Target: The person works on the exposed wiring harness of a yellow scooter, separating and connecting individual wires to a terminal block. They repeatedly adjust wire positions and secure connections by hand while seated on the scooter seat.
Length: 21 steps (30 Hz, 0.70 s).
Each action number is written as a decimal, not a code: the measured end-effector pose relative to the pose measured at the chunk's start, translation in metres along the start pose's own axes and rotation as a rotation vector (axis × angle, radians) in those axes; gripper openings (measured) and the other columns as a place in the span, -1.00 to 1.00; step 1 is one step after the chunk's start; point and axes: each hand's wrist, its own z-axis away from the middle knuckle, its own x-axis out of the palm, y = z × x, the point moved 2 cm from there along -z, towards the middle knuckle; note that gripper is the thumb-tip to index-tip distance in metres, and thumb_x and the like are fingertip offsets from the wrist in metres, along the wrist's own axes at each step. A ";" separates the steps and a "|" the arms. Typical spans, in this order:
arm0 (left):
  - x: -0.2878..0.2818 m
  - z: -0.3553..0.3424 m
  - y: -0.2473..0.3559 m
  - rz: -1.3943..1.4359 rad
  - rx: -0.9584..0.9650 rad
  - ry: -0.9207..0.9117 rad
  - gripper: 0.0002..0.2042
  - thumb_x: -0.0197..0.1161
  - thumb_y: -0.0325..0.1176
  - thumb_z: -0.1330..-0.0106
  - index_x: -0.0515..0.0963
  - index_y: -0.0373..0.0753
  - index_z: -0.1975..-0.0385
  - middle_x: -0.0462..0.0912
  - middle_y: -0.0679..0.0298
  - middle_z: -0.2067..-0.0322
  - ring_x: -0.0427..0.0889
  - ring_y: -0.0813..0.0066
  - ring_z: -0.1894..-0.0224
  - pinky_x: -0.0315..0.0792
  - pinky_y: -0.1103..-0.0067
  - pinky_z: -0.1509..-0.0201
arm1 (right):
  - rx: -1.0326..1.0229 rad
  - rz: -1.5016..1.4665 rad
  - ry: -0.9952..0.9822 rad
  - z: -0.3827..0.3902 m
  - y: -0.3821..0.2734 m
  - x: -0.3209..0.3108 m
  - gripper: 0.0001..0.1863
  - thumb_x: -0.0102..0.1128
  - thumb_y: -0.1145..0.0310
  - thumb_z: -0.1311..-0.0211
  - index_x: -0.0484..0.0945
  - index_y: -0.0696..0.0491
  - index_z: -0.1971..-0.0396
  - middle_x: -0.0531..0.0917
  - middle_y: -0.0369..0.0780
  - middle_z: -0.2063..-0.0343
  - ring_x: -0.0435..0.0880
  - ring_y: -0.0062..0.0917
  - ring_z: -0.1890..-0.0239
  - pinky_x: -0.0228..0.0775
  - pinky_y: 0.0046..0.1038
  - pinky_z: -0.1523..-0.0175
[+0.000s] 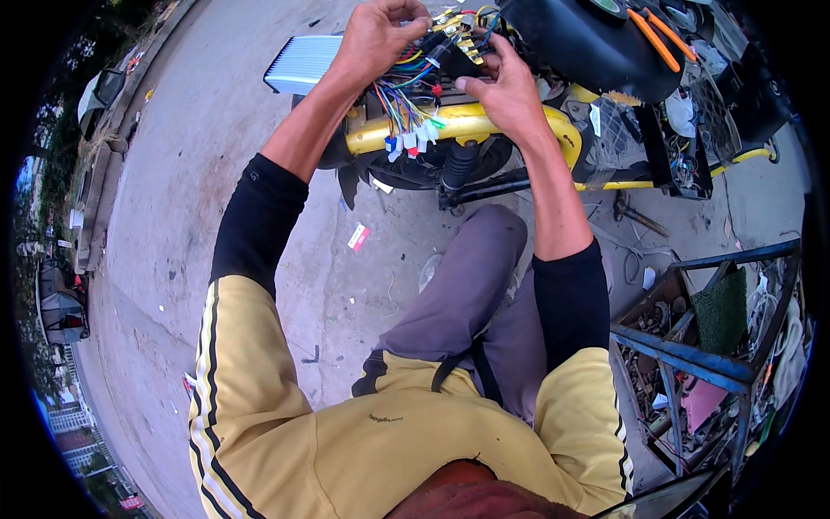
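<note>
My left hand (380,39) is closed in a pinch at the left edge of a yellow-and-black piece with metal contacts (458,36); what sits between its fingertips is too small to make out. At that piece's right edge, the fingers of my right hand (510,91) are bent and spread, the thumb standing apart; part of them is hidden behind the piece. Multicoloured wires (406,91) run down between my hands and end in white, blue and red plug connectors (412,140). Left of them lies a silver finned metal box (303,65), partly behind my left forearm. A yellow tubular frame (467,121) passes beneath.
A black seat-shaped part (588,43) carries orange-handled pliers (654,39). Further right, a black open box (687,160) holds wires. A hammer (641,216) lies on the ground. A blue metal rack (700,363) full of scrap parts stands at right. A black wheel (415,169) sits under the frame.
</note>
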 end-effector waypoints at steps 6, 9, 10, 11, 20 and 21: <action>-0.001 0.000 -0.003 -0.010 0.012 0.000 -0.98 0.31 -0.52 -0.43 0.63 -0.28 0.28 0.65 0.40 0.48 0.49 0.73 0.53 0.34 0.69 0.50 | -0.011 -0.014 0.004 -0.001 0.002 0.000 -0.19 0.44 0.66 -0.12 0.32 0.17 -0.42 0.80 -0.02 0.05 0.81 -0.37 0.04 0.61 -0.38 -0.11; 0.000 -0.002 -0.003 -0.039 0.028 0.018 -0.98 0.32 -0.52 -0.43 0.63 -0.28 0.28 0.65 0.41 0.48 0.49 0.73 0.54 0.34 0.69 0.50 | -0.010 -0.016 0.005 0.000 0.001 0.000 -0.19 0.44 0.66 -0.12 0.32 0.18 -0.42 0.80 -0.02 0.05 0.82 -0.37 0.05 0.61 -0.37 -0.11; 0.000 -0.003 -0.006 -0.037 0.041 0.016 -0.98 0.32 -0.52 -0.43 0.63 -0.28 0.28 0.65 0.41 0.48 0.49 0.73 0.54 0.34 0.69 0.50 | -0.007 -0.013 0.006 0.000 -0.001 0.000 -0.19 0.44 0.66 -0.12 0.32 0.18 -0.42 0.80 -0.02 0.04 0.82 -0.37 0.05 0.61 -0.37 -0.11; -0.001 -0.004 -0.007 -0.036 0.053 0.015 -0.98 0.32 -0.52 -0.43 0.63 -0.28 0.28 0.65 0.41 0.48 0.49 0.73 0.54 0.34 0.69 0.50 | -0.003 -0.005 0.007 0.001 -0.003 0.001 -0.18 0.44 0.66 -0.12 0.32 0.18 -0.42 0.80 -0.01 0.04 0.82 -0.36 0.05 0.61 -0.37 -0.11; 0.000 -0.001 -0.002 -0.022 0.021 0.007 -0.97 0.31 -0.50 -0.43 0.64 -0.28 0.28 0.65 0.40 0.49 0.48 0.73 0.54 0.33 0.69 0.50 | -0.001 0.011 0.013 0.000 -0.001 0.000 -0.16 0.45 0.64 -0.12 0.31 0.18 -0.43 0.80 0.00 0.03 0.81 -0.34 0.03 0.60 -0.36 -0.13; 0.000 -0.001 -0.001 -0.024 0.023 0.005 -0.97 0.32 -0.50 -0.43 0.64 -0.28 0.28 0.65 0.40 0.50 0.48 0.73 0.54 0.33 0.69 0.50 | 0.002 0.015 0.012 0.001 -0.001 0.000 -0.16 0.45 0.64 -0.12 0.31 0.18 -0.43 0.80 0.00 0.03 0.81 -0.34 0.03 0.60 -0.36 -0.13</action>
